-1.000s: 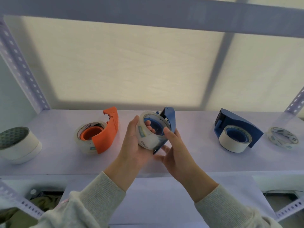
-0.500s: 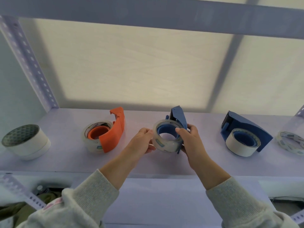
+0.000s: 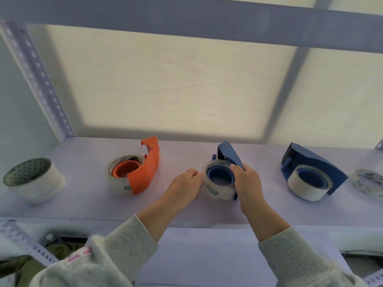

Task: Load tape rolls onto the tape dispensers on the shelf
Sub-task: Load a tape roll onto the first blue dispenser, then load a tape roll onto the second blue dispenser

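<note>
A blue tape dispenser with a clear tape roll on its hub rests on the shelf at the middle. My right hand grips the dispenser's right side, thumb on the roll's rim. My left hand is curled against the roll's left side, fingertips touching it. To the left lies an orange dispenser with a clear roll on it. To the right lies a second blue dispenser carrying a white roll.
A stack of white double-sided tape rolls stands at the shelf's far left. A loose clear roll lies flat at the far right. Perforated metal uprights frame the shelf, with a crossbeam overhead. Below the shelf edge lies a lower board.
Both hands carried the blue dispenser with its roll away from me and down onto the shelf. My left hand's fingers have curled in beside the roll.
</note>
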{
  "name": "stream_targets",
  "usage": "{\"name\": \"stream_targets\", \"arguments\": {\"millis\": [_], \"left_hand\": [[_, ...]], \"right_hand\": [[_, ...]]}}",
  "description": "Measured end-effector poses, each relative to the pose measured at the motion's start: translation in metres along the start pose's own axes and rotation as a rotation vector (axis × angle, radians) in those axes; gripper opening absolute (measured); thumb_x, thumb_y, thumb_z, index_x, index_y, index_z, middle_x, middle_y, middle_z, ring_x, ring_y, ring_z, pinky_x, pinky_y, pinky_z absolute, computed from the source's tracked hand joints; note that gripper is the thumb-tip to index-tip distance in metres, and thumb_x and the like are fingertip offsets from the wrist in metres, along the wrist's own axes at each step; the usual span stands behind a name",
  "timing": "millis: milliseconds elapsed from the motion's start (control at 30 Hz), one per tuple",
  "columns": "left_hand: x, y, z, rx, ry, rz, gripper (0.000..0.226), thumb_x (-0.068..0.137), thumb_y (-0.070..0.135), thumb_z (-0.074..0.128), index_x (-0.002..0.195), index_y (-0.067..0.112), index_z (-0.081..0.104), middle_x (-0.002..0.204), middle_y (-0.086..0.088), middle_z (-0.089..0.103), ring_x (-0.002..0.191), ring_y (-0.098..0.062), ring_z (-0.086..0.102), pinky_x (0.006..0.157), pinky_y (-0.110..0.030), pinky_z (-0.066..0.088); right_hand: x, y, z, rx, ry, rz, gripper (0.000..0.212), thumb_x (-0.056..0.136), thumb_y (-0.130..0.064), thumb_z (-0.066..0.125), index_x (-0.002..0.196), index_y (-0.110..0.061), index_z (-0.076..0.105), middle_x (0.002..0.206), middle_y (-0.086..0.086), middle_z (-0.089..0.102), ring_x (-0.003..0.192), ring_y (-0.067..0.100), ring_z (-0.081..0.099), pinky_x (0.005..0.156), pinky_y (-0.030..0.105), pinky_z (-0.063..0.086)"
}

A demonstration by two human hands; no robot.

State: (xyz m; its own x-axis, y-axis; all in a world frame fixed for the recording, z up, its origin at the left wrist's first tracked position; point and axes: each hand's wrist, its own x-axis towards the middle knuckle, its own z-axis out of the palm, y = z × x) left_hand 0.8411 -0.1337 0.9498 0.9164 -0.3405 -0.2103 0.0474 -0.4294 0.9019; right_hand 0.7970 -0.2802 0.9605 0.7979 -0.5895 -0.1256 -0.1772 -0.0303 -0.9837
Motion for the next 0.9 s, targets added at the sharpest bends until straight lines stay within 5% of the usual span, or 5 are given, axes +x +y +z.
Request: {"name": "stream_targets", "arguments": {"millis": [167, 267, 400, 633, 900], "left_hand": [[0.009, 0.008, -0.008, 0.074, -0.073, -0.069, 0.023, 0.093, 0.029, 0.04, 0.095, 0.015, 0.058, 0.088, -0.009, 0.061, 0.073, -0.023, 0.054, 0.069, -0.038, 0.05], [0.015, 0.015, -0.014, 0.268, 0.001, 0.011, 0.035, 0.094, 0.037, 0.041, 0.121, 0.018, 0.056, 0.119, -0.007, 0.06, 0.104, -0.025, 0.057, 0.091, -0.039, 0.046], [0.012, 0.024, -0.005, 0.417, 0.079, 0.297, 0.059, 0.098, 0.046, 0.032, 0.151, 0.021, 0.024, 0.161, -0.001, 0.019, 0.148, -0.02, 0.016, 0.119, -0.039, 0.018], [0.039, 0.074, 0.013, 1.015, 0.341, 0.553, 0.068, 0.097, 0.054, 0.024, 0.153, 0.025, -0.002, 0.162, -0.004, -0.017, 0.148, -0.026, -0.018, 0.121, -0.046, -0.006], [0.025, 0.147, 0.148, 0.854, 0.357, 0.688, 0.072, 0.097, 0.052, 0.03, 0.154, 0.019, -0.002, 0.161, -0.009, -0.019, 0.147, -0.026, -0.021, 0.121, -0.042, -0.005]], "right_hand": [[0.005, 0.005, -0.004, -0.02, -0.001, -0.002, 0.077, 0.093, -0.029, 0.055, 0.154, -0.018, 0.009, 0.098, 0.001, 0.058, 0.085, 0.015, 0.056, 0.062, 0.028, 0.043], [0.015, 0.009, -0.014, -0.104, 0.043, -0.044, 0.078, 0.09, -0.043, 0.058, 0.153, -0.018, 0.019, 0.144, 0.006, 0.042, 0.126, 0.024, 0.046, 0.096, 0.034, 0.042], [0.015, -0.002, -0.031, -0.376, 0.103, -0.304, 0.056, 0.096, -0.043, 0.048, 0.145, -0.018, 0.04, 0.156, 0.003, 0.03, 0.142, 0.019, 0.028, 0.108, 0.029, 0.023], [0.031, -0.026, -0.084, -1.283, 0.018, -0.831, 0.054, 0.1, -0.047, 0.024, 0.15, -0.026, 0.03, 0.163, 0.001, 0.009, 0.15, 0.021, -0.006, 0.121, 0.044, -0.003], [0.071, -0.023, -0.221, -1.05, 0.079, -0.731, 0.049, 0.102, -0.038, 0.029, 0.146, -0.019, 0.039, 0.161, 0.004, 0.019, 0.15, 0.02, 0.005, 0.121, 0.039, 0.003]]}}
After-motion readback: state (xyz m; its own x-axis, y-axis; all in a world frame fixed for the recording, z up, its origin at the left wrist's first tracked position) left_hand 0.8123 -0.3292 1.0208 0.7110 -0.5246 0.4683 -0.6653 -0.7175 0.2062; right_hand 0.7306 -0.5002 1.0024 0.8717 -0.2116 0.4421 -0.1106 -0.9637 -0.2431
